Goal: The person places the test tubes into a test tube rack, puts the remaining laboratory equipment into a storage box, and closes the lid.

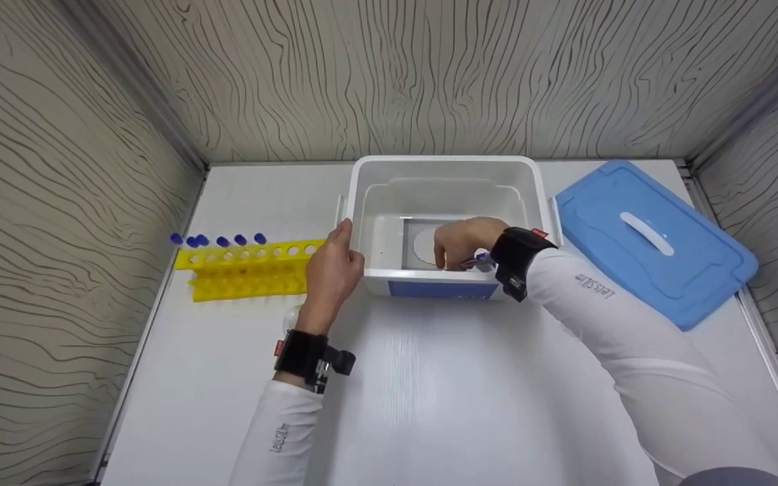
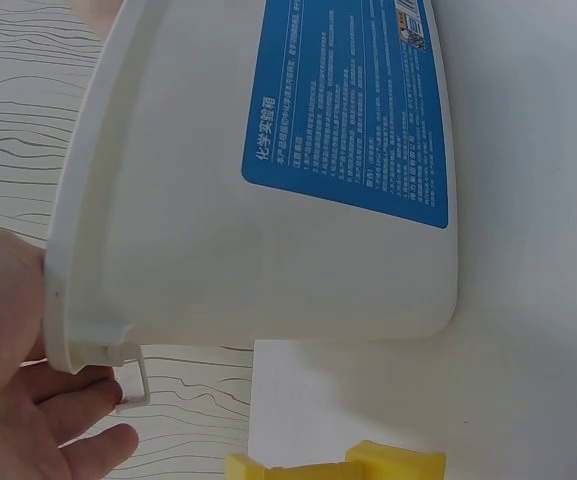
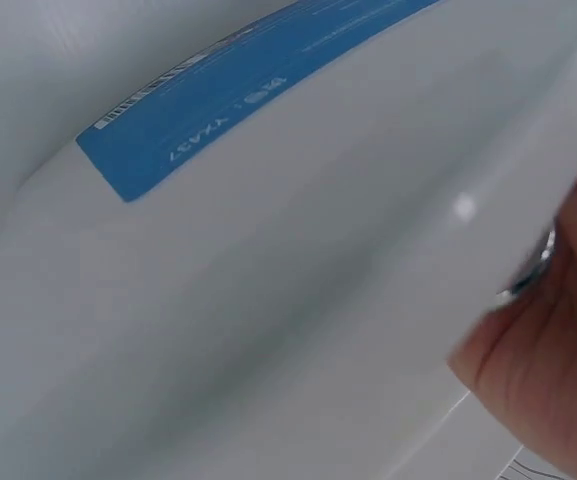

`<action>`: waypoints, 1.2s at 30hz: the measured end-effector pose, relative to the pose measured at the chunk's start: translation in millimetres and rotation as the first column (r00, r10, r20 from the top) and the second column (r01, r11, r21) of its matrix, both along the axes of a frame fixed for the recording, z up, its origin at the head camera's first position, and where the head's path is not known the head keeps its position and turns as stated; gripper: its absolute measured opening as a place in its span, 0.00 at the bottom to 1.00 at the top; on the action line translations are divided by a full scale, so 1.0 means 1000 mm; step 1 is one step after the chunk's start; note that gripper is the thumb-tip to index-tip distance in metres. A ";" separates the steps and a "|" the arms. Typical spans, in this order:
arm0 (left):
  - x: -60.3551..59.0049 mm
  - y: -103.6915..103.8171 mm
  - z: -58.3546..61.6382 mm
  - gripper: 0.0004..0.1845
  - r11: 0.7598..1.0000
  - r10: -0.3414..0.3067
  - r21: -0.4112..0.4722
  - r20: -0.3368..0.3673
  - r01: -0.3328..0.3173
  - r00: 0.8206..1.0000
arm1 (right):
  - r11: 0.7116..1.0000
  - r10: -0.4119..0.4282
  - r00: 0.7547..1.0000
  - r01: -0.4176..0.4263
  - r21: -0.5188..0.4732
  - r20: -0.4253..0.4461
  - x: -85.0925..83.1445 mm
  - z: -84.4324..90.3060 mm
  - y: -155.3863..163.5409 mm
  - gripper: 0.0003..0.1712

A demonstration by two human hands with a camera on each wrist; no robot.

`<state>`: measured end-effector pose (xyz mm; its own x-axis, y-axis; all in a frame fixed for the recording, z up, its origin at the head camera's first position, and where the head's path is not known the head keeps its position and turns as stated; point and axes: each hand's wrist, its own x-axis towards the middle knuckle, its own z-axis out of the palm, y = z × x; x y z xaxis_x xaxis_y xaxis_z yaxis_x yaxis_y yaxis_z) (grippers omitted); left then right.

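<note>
A white plastic box (image 1: 377, 273) with a blue label (image 2: 348, 120) stands at the back of the table. My left hand (image 1: 333, 270) holds its front left corner, with the thumb at the rim and the fingers along the outside by a small side handle (image 2: 136, 378). My right hand (image 1: 463, 243) reaches over the front rim into the box, fingers bent down. It grips a shiny metal item (image 3: 533, 268), mostly hidden by the hand, so its kind cannot be told. Beside that hand, a white rounded piece (image 1: 423, 247) lies on the box floor.
Left of the box is a yellow test tube rack (image 1: 247, 280) with several blue-tipped pegs (image 1: 222, 241) along its back. A small clear object (image 1: 290, 318) is partly hidden by my left wrist. To the right lies a blue lid (image 1: 659, 243) with a white handle. Patterned panels enclose the table.
</note>
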<state>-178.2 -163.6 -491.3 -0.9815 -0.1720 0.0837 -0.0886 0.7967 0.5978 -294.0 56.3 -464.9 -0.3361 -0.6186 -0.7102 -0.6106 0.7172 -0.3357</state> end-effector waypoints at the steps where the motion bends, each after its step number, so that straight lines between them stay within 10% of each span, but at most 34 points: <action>1: 0.000 0.000 0.000 0.30 1.000 0.003 -0.002 0.002 -0.003 1.000 | 1.000 -0.001 1.000 0.001 -0.003 -0.008 0.000 0.000 0.001 0.25; 10: 0.002 -0.002 0.001 0.30 1.000 0.009 -0.009 -0.013 -0.009 1.000 | 1.000 -0.001 0.999 0.001 0.004 -0.040 0.000 -0.007 -0.003 0.27; 36: -0.001 0.001 -0.001 0.31 1.000 0.000 0.005 -0.007 0.000 1.000 | 0.995 -0.100 0.961 0.104 0.001 0.258 0.005 -0.011 -0.001 0.24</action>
<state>-179.2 -162.4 -492.2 -0.9809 -0.1725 0.0897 -0.0845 0.7939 0.6022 -289.4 54.8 -475.8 -0.2044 -0.5996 -0.7737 -0.4260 0.7662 -0.4812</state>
